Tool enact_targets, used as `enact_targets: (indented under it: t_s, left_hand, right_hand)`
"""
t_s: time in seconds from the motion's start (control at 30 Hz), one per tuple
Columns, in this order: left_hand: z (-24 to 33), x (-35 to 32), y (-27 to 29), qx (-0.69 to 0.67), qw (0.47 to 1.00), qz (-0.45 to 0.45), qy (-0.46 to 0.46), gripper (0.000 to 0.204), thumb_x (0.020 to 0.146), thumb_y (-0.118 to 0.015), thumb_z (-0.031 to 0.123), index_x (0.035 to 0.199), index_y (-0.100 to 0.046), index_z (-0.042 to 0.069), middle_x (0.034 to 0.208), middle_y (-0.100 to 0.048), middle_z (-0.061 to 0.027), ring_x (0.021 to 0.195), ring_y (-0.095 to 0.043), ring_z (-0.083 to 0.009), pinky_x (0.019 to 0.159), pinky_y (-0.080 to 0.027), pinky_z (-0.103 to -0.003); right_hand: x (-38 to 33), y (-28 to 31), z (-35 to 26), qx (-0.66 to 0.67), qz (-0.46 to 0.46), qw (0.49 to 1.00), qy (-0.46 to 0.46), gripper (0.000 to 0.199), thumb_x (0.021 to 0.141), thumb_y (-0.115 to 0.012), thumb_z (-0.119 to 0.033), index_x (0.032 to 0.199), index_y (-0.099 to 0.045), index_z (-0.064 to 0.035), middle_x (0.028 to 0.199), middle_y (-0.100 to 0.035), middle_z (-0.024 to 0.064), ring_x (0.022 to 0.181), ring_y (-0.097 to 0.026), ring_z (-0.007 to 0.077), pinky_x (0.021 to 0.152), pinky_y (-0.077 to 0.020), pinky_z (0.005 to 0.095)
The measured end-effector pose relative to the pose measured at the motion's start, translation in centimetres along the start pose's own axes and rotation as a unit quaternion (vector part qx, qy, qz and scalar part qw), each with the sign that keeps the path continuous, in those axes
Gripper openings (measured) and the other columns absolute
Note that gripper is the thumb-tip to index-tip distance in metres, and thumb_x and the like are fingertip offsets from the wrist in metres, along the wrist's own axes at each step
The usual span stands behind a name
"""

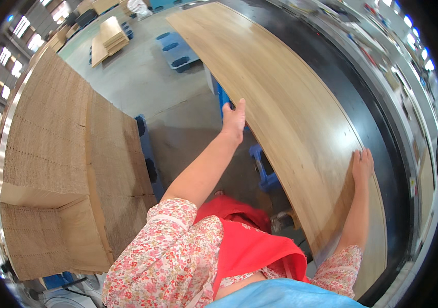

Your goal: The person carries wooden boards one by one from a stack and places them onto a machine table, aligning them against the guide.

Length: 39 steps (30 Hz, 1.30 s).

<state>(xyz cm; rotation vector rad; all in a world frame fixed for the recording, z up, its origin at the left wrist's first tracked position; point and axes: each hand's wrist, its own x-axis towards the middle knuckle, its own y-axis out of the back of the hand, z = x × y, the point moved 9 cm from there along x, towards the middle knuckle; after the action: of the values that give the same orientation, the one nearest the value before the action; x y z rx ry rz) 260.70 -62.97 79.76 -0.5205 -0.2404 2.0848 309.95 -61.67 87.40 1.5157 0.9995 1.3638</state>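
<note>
A long, wood-grained board [280, 97] lies lengthwise in front of me, from the far middle down to the lower right. My left hand [234, 122] is at its near long edge, thumb up along the rim and fingers partly hidden below, closed on the edge. Across the board, my right hand [363, 165] rests at the opposite long edge, fingers stretched out and lying flat at the rim. Beneath the board's far side runs a black surface [350, 84].
To the left stands a tall stack of brown, rough-faced panels [49, 138] on a blue pallet [148, 154]. Another blue pallet [178, 50] sits on the grey floor, near a pile of light boards [110, 37]. Blue plastic supports [264, 169] show under the board. Cluttered machinery [383, 66] lines the right.
</note>
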Motion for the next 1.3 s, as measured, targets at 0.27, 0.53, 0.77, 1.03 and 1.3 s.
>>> enact_targets:
  t_s: [0.27,0.53,0.77,1.03,1.3]
  left_hand:
    - [1.7,3.5,1.2,0.076,0.992,0.089,-0.051,0.051,0.083,-0.068,0.024,0.115,-0.041,-0.005,0.115,-0.055,-0.0164,0.104,-0.054,-0.0226,0.090,-0.043,-0.033]
    - [0.7,3.8,0.9,0.010,0.995,0.046,-0.083,0.053,0.084,-0.068,0.023,0.116,-0.038,-0.005,0.113,-0.056,-0.0141,0.099,-0.055,-0.0181,0.088,-0.045,-0.031]
    - [2.1,2.9,0.4,-0.004,0.996,0.055,-0.073,0.049,0.086,-0.066,0.021,0.117,-0.038,-0.004,0.112,-0.056,-0.0126,0.099,-0.055,-0.0156,0.087,-0.045,-0.029]
    - [0.9,3.2,0.7,-0.029,0.995,0.049,-0.078,0.046,0.087,-0.065,0.021,0.116,-0.040,-0.005,0.112,-0.057,-0.0125,0.100,-0.055,-0.0159,0.086,-0.045,-0.030]
    - [0.0,3.9,1.3,0.021,0.995,0.064,-0.070,0.043,0.089,-0.063,0.020,0.118,-0.041,-0.005,0.114,-0.057,-0.0126,0.100,-0.055,-0.0161,0.087,-0.046,-0.030]
  right_hand:
    - [1.7,-1.5,1.8,-0.001,0.023,1.000,-0.011,0.043,0.093,-0.047,-0.029,0.117,-0.055,0.0055,0.125,-0.053,0.0181,0.113,-0.050,0.0349,0.096,-0.0391,0.0405]
    - [4.1,-1.4,1.7,-0.008,0.029,1.000,0.001,0.038,0.094,-0.047,-0.029,0.107,-0.061,0.0046,0.101,-0.057,0.0166,0.094,-0.053,0.0351,0.080,-0.0428,0.0424]
    - [7.6,-2.5,0.8,0.073,-0.029,0.997,-0.014,0.042,0.095,-0.045,-0.037,0.091,-0.065,-0.0001,0.084,-0.059,0.0140,0.079,-0.055,0.0324,0.071,-0.0439,0.0427]
    - [9.4,-4.3,1.0,0.232,-0.138,0.961,-0.066,0.053,0.094,-0.048,-0.041,0.070,-0.050,0.0062,0.058,-0.043,0.0157,0.056,-0.037,0.0241,0.057,-0.0359,0.0377]
    - [10.0,-3.5,0.1,0.184,-0.135,0.972,-0.050,0.055,0.094,-0.045,-0.043,0.073,-0.054,0.0070,0.062,-0.049,0.0209,0.056,-0.045,0.0268,0.058,-0.0381,0.0400]
